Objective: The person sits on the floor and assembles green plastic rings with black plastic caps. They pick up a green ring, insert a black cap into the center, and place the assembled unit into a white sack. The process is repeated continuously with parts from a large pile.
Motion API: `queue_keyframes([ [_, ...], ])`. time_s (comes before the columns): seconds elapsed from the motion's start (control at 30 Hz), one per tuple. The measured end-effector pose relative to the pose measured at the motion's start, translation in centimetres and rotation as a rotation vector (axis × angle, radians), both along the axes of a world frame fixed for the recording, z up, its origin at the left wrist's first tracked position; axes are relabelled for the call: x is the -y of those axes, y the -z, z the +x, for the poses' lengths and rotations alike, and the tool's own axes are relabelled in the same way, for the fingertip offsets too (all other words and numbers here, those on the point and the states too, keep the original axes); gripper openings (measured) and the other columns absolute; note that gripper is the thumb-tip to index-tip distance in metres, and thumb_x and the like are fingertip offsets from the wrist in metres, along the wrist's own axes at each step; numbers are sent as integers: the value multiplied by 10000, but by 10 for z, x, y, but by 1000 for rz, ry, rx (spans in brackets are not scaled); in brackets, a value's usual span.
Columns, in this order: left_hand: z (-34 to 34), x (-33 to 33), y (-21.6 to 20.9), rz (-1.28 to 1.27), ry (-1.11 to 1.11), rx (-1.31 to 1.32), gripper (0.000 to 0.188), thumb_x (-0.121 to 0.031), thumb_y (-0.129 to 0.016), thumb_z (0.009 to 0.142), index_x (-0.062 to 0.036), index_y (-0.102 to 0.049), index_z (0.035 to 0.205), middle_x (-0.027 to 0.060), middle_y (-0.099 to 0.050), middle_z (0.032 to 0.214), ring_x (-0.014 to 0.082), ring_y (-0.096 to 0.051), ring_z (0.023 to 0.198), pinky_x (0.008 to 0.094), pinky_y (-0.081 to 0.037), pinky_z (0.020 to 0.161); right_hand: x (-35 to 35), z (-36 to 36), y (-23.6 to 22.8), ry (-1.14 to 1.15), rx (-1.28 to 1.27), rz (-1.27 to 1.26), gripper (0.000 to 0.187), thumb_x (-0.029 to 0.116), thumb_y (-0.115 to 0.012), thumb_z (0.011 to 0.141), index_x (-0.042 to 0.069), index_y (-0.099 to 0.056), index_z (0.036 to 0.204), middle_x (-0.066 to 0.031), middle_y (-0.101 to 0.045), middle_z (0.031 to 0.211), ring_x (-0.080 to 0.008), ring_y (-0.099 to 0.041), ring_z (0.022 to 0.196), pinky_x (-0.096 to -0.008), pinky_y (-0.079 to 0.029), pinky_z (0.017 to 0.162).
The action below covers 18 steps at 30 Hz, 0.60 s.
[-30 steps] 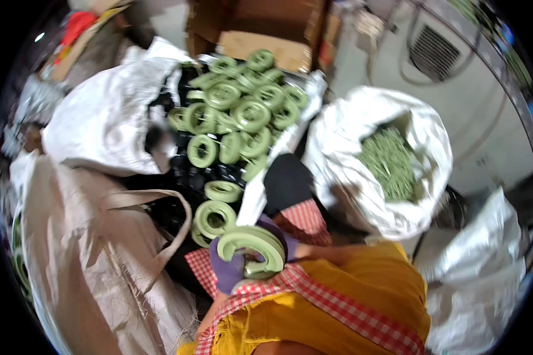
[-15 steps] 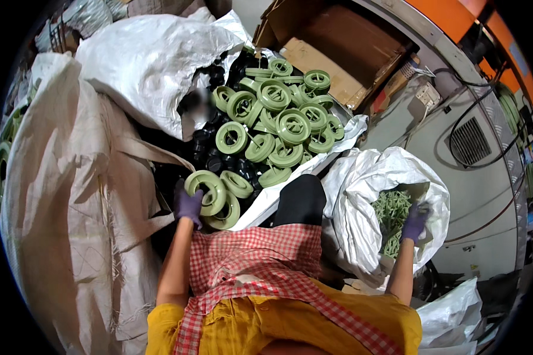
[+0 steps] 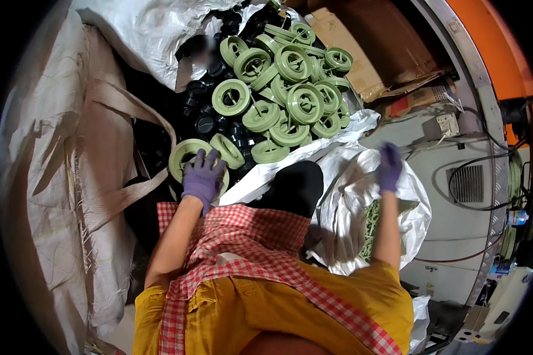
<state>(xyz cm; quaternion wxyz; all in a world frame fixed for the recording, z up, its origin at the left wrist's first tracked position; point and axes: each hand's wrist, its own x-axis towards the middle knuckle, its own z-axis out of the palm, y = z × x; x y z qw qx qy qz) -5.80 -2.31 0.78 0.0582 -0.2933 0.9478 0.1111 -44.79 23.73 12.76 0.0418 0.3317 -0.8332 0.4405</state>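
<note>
Well, the white sack (image 3: 417, 222) holds green pieces (image 3: 370, 229); right grip (image 3: 389, 167) unclear, left grip (image 3: 203, 179) spread over ring (image 3: 176, 161).

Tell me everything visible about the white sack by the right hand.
The white sack looks like thin crumpled plastic, creased all over, its mouth open on thin green pieces. It sits right of the dark-clad knee. The right forearm crosses in front of it; whether the blurred right hand touches its rim is unclear.
</note>
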Motion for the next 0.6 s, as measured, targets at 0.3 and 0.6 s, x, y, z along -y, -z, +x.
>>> queue_keyframes([
  [0.3, 11, 38, 8, 176, -132, -243, 546, -287, -652, 761, -165, -492, 1268, 105, -356, 1410, 339, -474, 1155, 433, -415, 945, 224, 30, 71, -311, -319, 1049, 987, 379, -804, 568, 57, -330, 1372, -193, -505, 1240, -327, -495, 1135, -391, -382, 980],
  [0.6, -23, -29, -62, 1183, -200, -1281, 438, -206, -628, 843, 2, -482, 1201, 91, -589, 1042, 175, -559, 945, 306, -462, 847, 139, 206, -19, -850, 1152, 36, 888, 189, -717, 638, 37, -267, 1389, -59, -477, 1244, -186, -505, 1095, -320, -433, 908],
])
